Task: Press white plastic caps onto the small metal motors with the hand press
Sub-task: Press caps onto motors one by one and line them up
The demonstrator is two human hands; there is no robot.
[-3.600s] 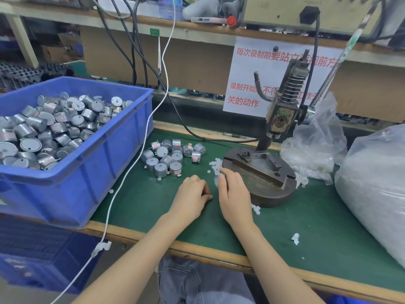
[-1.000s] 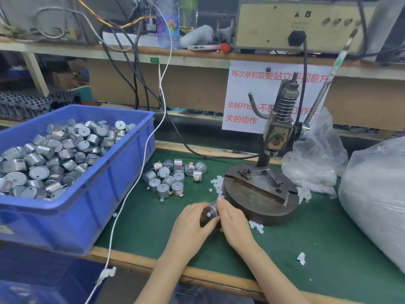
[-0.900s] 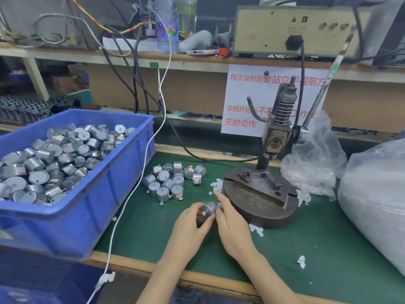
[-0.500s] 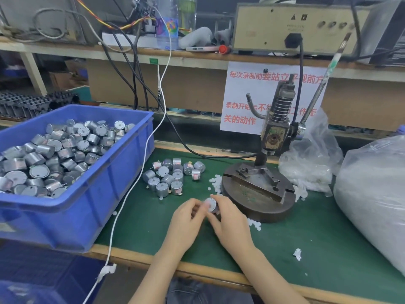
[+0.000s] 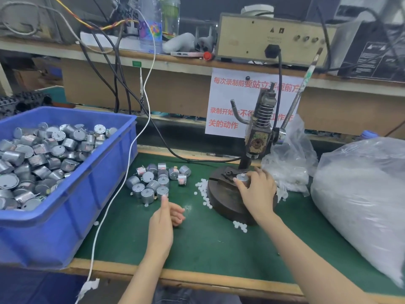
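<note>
The right hand [image 5: 257, 193] was up on the round base [image 5: 221, 202] of the hand press [image 5: 258, 139], fingers and thumb curled around a small metal motor [image 5: 242, 177]. The motor sat on the fixture block on top of that base, near the foot of the press column, with its pale round face turned up. From where I stood I couldn't tell whether a cap was on it. The left hand [image 5: 164, 218] hung over the green mat [image 5: 208, 244], apart from the press. Its fingers were loosely curled with nothing in them that I could see, and its thumb stuck out with the tip close by the nearest of the loose motors [image 5: 157, 181]. Those lay in a small cluster on the mat, between the press base and the blue bin [image 5: 76, 198]. The bin stood at the left of the bench, heaped with more motors [image 5: 39, 159]. White caps [image 5: 203, 191] were scattered along the left edge of the base, with a few more [image 5: 240, 226] at its front. The long lever [image 5: 300, 93] of the press stood raised, slanting up to the right. A crumpled small plastic bag [image 5: 289, 163] lay just behind the right hand, and a big bulging bag [image 5: 361, 198] filled the right end of the bench. A white cable [image 5: 122, 183] trailed down over the bin's corner and off the front edge of the bench.
</note>
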